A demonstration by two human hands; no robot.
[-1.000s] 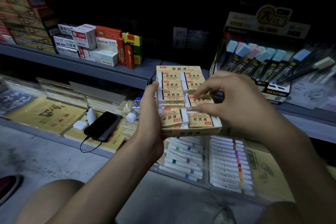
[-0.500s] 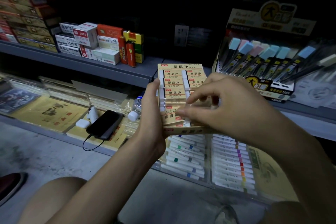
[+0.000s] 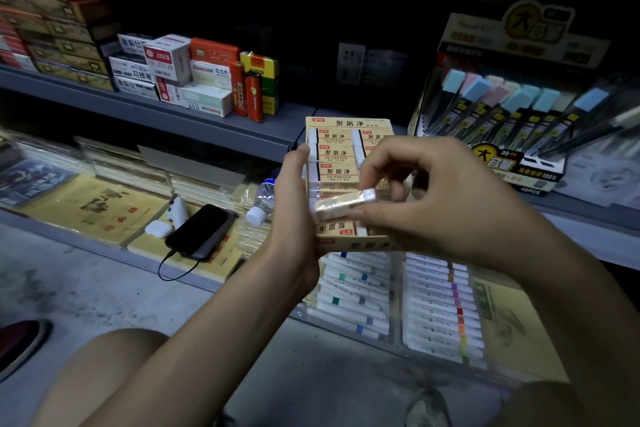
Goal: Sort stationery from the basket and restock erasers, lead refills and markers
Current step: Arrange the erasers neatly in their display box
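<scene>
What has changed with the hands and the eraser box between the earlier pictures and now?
The right hand, whose fingertips lay on the erasers in the eraser box a second ago, now pinches one eraser, raised and tilted over the lower rows. The left hand still grips the left side of the box. The phone has not moved.

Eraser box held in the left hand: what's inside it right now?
Paper-sleeved erasers lie in rows inside the eraser box. The right hand pinches one eraser over them and covers most of the right column; any lower layer is hidden.
</scene>
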